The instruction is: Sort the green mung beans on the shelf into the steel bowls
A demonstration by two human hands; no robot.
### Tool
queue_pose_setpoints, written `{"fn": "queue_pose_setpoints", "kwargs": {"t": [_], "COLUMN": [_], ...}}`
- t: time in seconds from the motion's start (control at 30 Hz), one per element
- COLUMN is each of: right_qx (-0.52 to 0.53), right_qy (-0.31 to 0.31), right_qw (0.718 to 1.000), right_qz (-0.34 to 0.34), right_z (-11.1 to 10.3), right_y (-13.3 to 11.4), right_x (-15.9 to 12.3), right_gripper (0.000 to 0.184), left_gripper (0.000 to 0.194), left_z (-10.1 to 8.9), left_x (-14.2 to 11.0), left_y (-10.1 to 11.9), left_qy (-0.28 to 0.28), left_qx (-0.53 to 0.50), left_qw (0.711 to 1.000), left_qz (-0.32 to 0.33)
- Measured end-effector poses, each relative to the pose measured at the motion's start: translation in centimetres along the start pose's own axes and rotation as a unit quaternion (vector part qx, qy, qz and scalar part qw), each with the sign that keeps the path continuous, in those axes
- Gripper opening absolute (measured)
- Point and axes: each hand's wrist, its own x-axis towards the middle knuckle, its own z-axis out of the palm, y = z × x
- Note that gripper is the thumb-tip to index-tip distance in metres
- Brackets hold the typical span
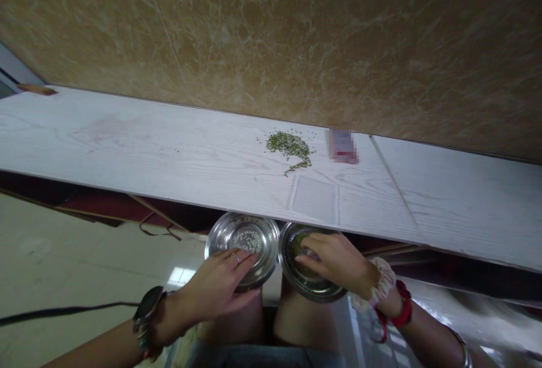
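Two shiny steel bowls are side by side above my knees, just below the shelf's front edge. White grains lie in the left bowl. My left hand reaches over its near rim, fingers stretched out with the tips near the grains and the thumb apart, outside the rim. Green beans lie in the right bowl. My right hand dips into this bowl, fingers loosely curved, thumb and forefinger apart. Its fingers partly cover the beans.
On the white wood-grain shelf lies a loose pile of green beans. A blurred-out packet stands right of it, and a clear flat square lies nearer me. Behind rises a brown marbled wall. A black strap crosses lower left.
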Motion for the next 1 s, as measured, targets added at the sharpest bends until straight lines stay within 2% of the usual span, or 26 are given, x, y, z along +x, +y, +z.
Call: {"fn": "queue_pose_setpoints", "kwargs": {"t": [0.13,0.27,0.37,0.47,0.53,0.67,0.77,0.87,1.0], "right_qx": [0.007,-0.003,-0.066,-0.112,-0.125,-0.137,-0.136,-0.139,-0.16], "right_qy": [0.012,0.096,0.148,0.144,0.135,0.125,0.116,0.112,0.113], "right_qw": [0.999,0.995,0.987,0.983,0.983,0.983,0.984,0.984,0.981], "right_qz": [0.033,0.016,0.001,0.016,0.024,0.015,0.002,-0.008,-0.004], "right_z": [-1.7,-2.5,-1.7,-0.3,0.4,0.7,0.1,-0.5,-1.0], "right_y": [0.9,2.6,4.0,4.9,5.2,5.2,5.0,4.7,4.4], "right_x": [0.4,1.2,1.8,2.1,2.0,1.9,1.8,1.7,1.4], "right_gripper": [0.026,0.022,0.027,0.043,0.045,0.039,0.036,0.033,0.032], "left_gripper": [0.035,0.032,0.034,0.035,0.036,0.039,0.039,0.037,0.046], "left_z": [-2.0,-3.8,-4.7,-5.3,-5.4,-5.3,-5.2,-5.4,-6.1], "left_x": [2.2,5.3,6.9,7.2,7.0,7.0,8.1,9.8,11.8], "left_y": [-1.4,-3.3,-4.3,-5.0,-5.1,-4.8,-4.7,-5.1,-7.4], "left_qy": [0.083,0.156,0.191,0.238,0.255,0.266,0.279,0.257,0.14], "left_qx": [-0.027,-0.04,-0.043,-0.049,-0.054,-0.057,-0.046,-0.028,-0.011], "left_qw": [0.994,0.978,0.961,0.934,0.916,0.879,0.872,0.898,0.94], "left_qz": [-0.058,-0.132,-0.194,-0.261,-0.305,-0.391,-0.401,-0.357,-0.311]}}
